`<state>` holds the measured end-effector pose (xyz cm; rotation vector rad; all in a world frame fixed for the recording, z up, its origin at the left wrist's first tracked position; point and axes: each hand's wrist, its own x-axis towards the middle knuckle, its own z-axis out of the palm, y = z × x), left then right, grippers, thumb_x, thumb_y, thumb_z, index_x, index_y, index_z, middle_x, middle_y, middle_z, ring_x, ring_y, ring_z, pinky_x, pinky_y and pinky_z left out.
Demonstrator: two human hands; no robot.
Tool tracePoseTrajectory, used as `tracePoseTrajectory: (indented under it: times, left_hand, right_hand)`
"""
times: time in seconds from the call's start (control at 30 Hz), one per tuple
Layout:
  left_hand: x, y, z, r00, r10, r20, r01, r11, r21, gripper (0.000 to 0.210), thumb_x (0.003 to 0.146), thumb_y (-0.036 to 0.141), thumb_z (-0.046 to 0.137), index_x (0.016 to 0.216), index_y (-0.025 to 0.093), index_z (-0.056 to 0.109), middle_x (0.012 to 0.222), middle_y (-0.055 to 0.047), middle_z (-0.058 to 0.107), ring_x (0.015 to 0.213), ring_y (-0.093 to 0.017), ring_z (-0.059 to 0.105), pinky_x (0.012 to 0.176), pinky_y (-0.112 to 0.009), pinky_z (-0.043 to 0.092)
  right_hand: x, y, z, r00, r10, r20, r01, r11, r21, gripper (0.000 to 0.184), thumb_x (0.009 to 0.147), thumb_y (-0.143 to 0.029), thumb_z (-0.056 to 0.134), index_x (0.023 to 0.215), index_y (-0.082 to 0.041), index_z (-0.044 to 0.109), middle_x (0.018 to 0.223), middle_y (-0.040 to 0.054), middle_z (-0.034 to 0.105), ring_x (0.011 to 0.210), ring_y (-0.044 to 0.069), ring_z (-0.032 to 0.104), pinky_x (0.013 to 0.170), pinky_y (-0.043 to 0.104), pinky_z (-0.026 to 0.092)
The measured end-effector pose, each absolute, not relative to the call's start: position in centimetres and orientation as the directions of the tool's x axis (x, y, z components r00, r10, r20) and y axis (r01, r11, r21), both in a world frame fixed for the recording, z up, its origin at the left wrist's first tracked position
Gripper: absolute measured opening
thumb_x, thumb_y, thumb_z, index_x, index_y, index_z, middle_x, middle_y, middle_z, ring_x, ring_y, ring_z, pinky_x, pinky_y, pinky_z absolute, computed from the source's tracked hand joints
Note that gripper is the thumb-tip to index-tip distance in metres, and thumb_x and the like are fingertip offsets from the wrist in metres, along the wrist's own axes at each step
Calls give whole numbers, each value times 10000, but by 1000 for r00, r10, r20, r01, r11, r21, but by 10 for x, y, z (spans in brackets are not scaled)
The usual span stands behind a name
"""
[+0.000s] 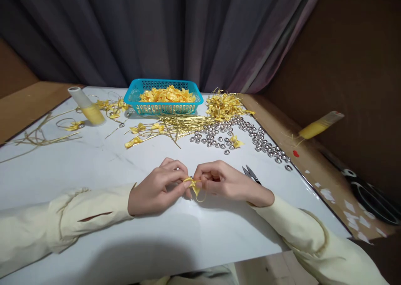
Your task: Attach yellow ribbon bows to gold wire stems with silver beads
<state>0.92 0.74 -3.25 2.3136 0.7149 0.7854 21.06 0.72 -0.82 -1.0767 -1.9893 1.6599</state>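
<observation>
Near the front middle of the white table, my left hand (166,182) pinches one side of a small yellow ribbon bow (194,186). My right hand (221,179) is closed on the bow's other side, fingertips pressed together. A thin yellow cord loops down below the bow, and a small shiny bit shows at its top. Partly hidden behind my right wrist lie small snips (250,173), blades pointing away. Beyond my hands are a loose yellow bow (235,142) and many silver rings or beads (219,132).
At the back stands a blue basket (130,97) of yellow ribbon pieces. Gold cords (184,125) and a heap of yellow bows (224,105) lie beside it. One thread spool (90,109) stands left; another spool (319,126) lies right, near black scissors (369,201).
</observation>
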Motion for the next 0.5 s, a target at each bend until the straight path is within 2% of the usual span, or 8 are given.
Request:
tracePoseTrajectory:
  times: [0.2,0.4,0.5]
  left_hand:
    - [9,8,-32,686,649,329,289,-657,696,265,886,168,460,710,177,658,728,-36,644,816,-165,559,792,-295,385]
    - [10,9,-33,669,652,357,258,-654,711,255,876,133,478,696,174,654,681,-18,657,804,-163,555,793,-298,374]
    - [10,9,-33,646,661,381,272,-666,695,253,872,130,484,685,172,649,666,-17,645,790,-162,558,786,-298,375]
  right_hand:
    - [211,8,-7,-668,711,-221,337,25,-941,74,791,-163,501,741,-132,546,519,-64,417,475,65,340,449,189,232]
    - [217,9,-1,-616,739,-272,480,79,-874,170,802,-262,561,742,-113,615,511,-66,384,471,57,288,426,196,205]
    - [220,7,3,-626,709,-324,554,112,-825,234,778,-332,615,708,-111,644,496,-66,357,470,57,275,413,197,199]
